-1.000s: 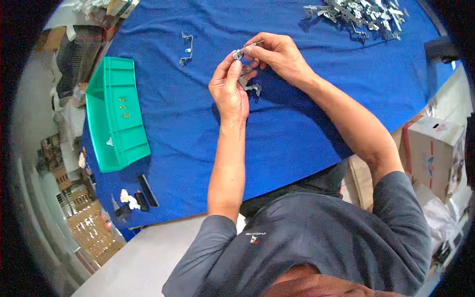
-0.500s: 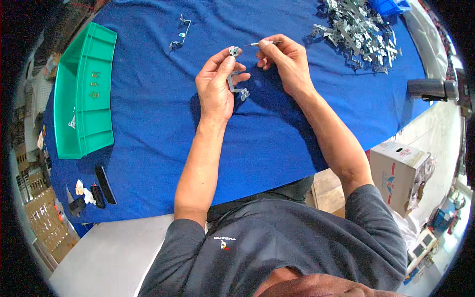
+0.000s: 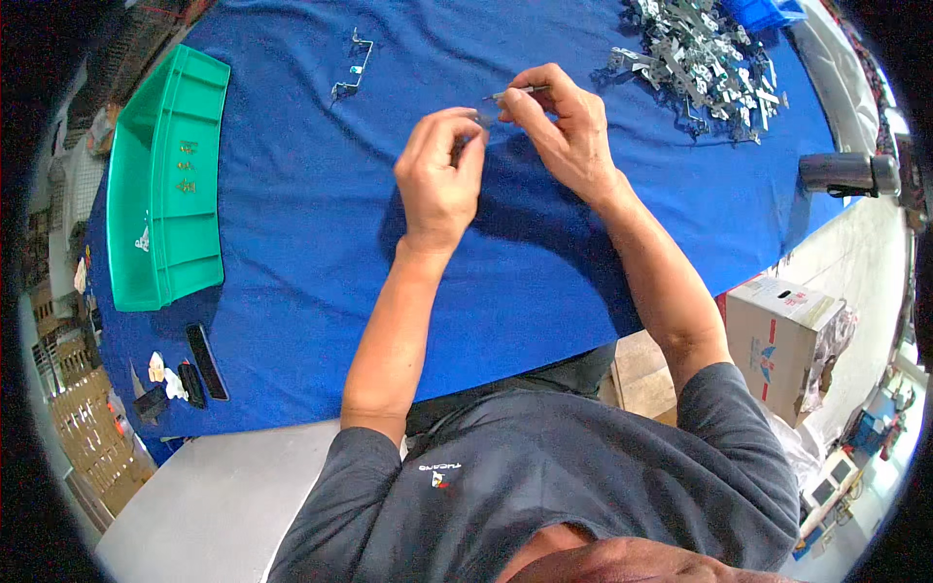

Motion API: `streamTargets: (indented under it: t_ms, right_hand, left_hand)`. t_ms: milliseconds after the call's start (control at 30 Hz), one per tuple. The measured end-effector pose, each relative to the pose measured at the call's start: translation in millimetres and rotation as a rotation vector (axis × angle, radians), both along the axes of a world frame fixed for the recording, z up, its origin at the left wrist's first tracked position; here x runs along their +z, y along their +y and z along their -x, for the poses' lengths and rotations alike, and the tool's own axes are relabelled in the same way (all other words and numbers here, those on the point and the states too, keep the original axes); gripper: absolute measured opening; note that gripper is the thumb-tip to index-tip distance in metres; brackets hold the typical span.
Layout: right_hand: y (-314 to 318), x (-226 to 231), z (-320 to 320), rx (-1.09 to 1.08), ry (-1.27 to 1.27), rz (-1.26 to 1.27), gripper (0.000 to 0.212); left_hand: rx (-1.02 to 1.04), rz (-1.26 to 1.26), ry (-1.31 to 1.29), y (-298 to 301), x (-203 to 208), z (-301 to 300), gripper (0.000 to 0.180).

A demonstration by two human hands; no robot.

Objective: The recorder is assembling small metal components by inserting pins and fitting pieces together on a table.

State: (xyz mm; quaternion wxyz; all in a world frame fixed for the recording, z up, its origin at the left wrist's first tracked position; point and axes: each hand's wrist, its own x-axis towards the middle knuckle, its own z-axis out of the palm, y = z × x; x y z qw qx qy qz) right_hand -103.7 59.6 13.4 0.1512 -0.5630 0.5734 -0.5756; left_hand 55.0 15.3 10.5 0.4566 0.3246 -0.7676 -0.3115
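My left hand [image 3: 437, 175] is turned with its back up, thumb and fingers pinched together. A small grey metal bracket [image 3: 481, 118] pokes out at its fingertips, blurred, with most of it hidden behind the hand. Just to the right, my right hand [image 3: 571, 136] grips a thin, pointed metal tool [image 3: 495, 96] between thumb and forefinger. The tool's tip points left, close above the bracket; whether they touch I cannot tell. Farther off on the blue cloth lies a single bent metal bracket [image 3: 357, 68].
A green plastic bin [image 3: 190, 233] stands at the left, with a small metal piece inside. A heap of metal brackets [image 3: 700, 68] lies at the far right beside a blue container [image 3: 763, 14]. A dark cylinder [image 3: 838, 175] sits at the right edge. A black phone [image 3: 206, 361] rests near left.
My left hand has rolled over, so its back now faces up and the bracket is mostly hidden. My right hand stays near its place, the tool still held.
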Motion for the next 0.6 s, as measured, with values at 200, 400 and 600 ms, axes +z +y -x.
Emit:
streamTargets:
  t_ms: [200, 400, 600]
  right_hand:
    - [-4.0, -13.5, -3.5, 0.06, -0.151, -0.152, 0.018]
    - [-8.3, -14.1, -5.5, 0.095, -0.374, -0.083, 0.018]
    - [-6.4, -12.2, -2.8, 0.135, -0.381, -0.107, 0.014]
  left_hand:
    - [0.0, 0.112, 0.015, 6.1, -1.4, 6.2, 0.013]
    - [-0.071, -0.071, 0.131, 2.1, -4.2, 1.1, 0.026]
    - [-0.204, -0.689, 0.362, 0.4, -7.9, 2.3, 0.024]
